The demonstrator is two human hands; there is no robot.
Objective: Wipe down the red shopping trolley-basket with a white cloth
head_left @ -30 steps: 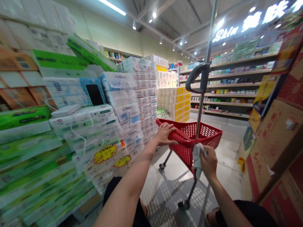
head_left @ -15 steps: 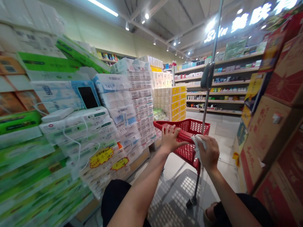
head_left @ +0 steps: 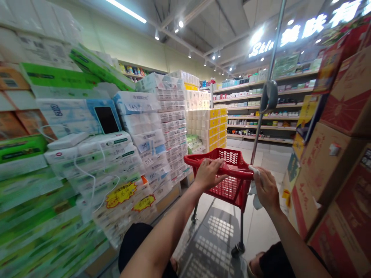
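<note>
A red plastic shopping cart stands in front of me, its handle side toward me. My left hand lies over the cart's handle, fingers curled across it and the thumb stretched to the right. At the handle's right end, my right hand is closed on a crumpled white tissue. The tissue touches the handle end, and part of it hangs below my fingers. Beside it a tall metal pole rises from the cart's right side, with a grey oval fitting partway up.
Stacked tissue packs line the left, with a dark-screened phone, a white cable and yellow price signs. Cardboard boxes are piled on the right. Stocked shelves stand at the back.
The cart has turned, its pole leaning further right. My right hand has moved right and slightly down with the tissue, to the handle's end. My left hand stays on the handle.
</note>
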